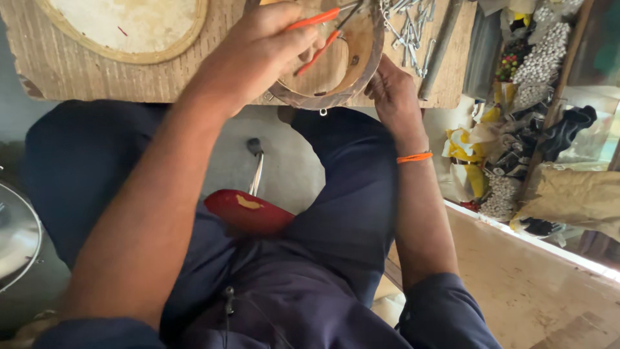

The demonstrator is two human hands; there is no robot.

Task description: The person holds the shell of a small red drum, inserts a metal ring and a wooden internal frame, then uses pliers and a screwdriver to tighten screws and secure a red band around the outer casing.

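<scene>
The left hand (258, 48) reaches forward with the forearm stretched out, fingers clenched round the orange handles of the pliers (320, 32). The pliers' long axis runs up and right, nose towards the pile of nails (407, 26). The right hand (394, 90) grips the rim of the round wooden frame (349, 81), which lies on the counter (97, 77) edge above the knees.

Dark navy sleeves (445, 310) and trousers (349, 194), with an orange wristband (414, 157).
</scene>
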